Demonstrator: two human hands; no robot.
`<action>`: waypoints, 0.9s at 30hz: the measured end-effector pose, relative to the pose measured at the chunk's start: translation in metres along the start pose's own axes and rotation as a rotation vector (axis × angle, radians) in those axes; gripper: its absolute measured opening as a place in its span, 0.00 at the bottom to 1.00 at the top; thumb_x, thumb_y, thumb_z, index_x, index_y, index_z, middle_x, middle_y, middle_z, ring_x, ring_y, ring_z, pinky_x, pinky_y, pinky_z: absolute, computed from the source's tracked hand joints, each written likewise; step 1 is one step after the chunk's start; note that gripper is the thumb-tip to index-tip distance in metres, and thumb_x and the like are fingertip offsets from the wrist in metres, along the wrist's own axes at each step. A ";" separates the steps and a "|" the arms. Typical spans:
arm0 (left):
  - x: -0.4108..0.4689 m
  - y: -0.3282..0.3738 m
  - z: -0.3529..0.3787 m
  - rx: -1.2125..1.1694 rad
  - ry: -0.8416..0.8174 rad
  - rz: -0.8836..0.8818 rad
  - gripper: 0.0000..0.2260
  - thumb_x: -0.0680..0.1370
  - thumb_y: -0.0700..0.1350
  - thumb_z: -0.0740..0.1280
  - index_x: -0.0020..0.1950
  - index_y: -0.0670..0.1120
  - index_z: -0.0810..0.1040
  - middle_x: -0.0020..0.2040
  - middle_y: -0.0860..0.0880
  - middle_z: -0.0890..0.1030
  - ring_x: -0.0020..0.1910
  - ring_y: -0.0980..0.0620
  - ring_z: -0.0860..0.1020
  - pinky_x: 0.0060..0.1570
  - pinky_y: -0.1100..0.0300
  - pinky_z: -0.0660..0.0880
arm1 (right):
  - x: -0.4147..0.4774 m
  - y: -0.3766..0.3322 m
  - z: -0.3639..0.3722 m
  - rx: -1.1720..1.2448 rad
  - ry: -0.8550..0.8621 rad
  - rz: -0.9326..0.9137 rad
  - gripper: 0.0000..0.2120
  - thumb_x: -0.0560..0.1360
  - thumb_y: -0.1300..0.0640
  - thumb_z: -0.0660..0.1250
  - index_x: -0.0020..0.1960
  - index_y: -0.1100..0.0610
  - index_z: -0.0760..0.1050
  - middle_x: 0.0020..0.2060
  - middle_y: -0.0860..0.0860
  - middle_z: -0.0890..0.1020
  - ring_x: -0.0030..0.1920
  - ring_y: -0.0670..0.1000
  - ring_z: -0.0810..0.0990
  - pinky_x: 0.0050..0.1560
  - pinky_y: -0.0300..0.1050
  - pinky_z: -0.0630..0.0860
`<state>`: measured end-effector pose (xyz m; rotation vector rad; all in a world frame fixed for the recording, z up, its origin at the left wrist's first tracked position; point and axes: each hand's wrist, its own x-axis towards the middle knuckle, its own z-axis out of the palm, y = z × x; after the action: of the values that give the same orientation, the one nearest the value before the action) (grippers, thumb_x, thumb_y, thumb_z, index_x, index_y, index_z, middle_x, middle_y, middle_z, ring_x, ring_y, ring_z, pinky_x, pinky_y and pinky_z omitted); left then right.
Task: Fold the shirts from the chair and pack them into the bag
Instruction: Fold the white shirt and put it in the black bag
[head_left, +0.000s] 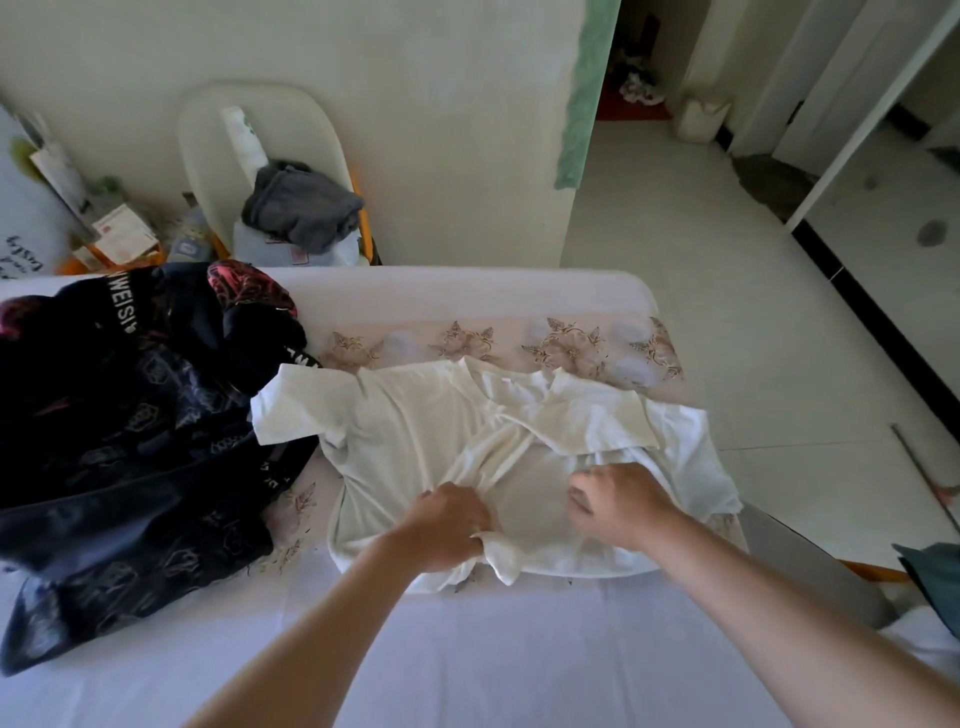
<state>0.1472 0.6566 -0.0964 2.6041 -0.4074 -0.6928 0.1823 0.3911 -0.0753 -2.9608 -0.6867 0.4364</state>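
Nearest me, the left hand (452, 525) clutches a bunched fold of the white shirt (415, 415), spread mid-bed (493, 665). The right hand (618, 501), at three o'clock from it, curls onto the cloth; whether it pinches is hidden under its knuckles. I'd pull that bunch flat before folding across. The dark bag (130, 426) lies at nine o'clock, its mouth hard to make out. On the chair (208, 135) at eleven sits a grey garment (301, 208).

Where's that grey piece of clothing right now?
In the head view, upper left: the grey garment lies bunched on the white chair against the wall, just beyond the bed's far edge.
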 end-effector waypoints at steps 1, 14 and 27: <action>-0.001 -0.002 0.000 -0.063 0.043 -0.022 0.13 0.74 0.50 0.67 0.57 0.56 0.83 0.59 0.57 0.80 0.61 0.53 0.75 0.63 0.60 0.68 | 0.006 -0.005 -0.002 0.019 0.026 -0.006 0.15 0.76 0.44 0.57 0.51 0.50 0.78 0.48 0.48 0.83 0.48 0.54 0.82 0.46 0.46 0.76; 0.010 -0.061 -0.152 -0.434 0.803 -0.606 0.16 0.81 0.39 0.56 0.68 0.45 0.69 0.54 0.42 0.76 0.53 0.41 0.74 0.44 0.57 0.63 | 0.106 -0.054 -0.002 -0.029 0.077 0.098 0.37 0.79 0.51 0.63 0.81 0.50 0.47 0.80 0.57 0.49 0.80 0.56 0.48 0.76 0.64 0.45; -0.042 -0.104 -0.009 -0.153 0.657 -0.321 0.12 0.77 0.38 0.66 0.61 0.43 0.77 0.60 0.47 0.76 0.60 0.44 0.75 0.55 0.49 0.76 | 0.110 -0.078 0.037 -0.024 -0.036 -0.112 0.29 0.80 0.46 0.57 0.80 0.46 0.55 0.80 0.58 0.49 0.80 0.59 0.50 0.77 0.58 0.51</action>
<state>0.1345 0.7659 -0.1198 2.5804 0.2565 0.0673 0.2337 0.5095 -0.1293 -2.9242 -0.8619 0.4766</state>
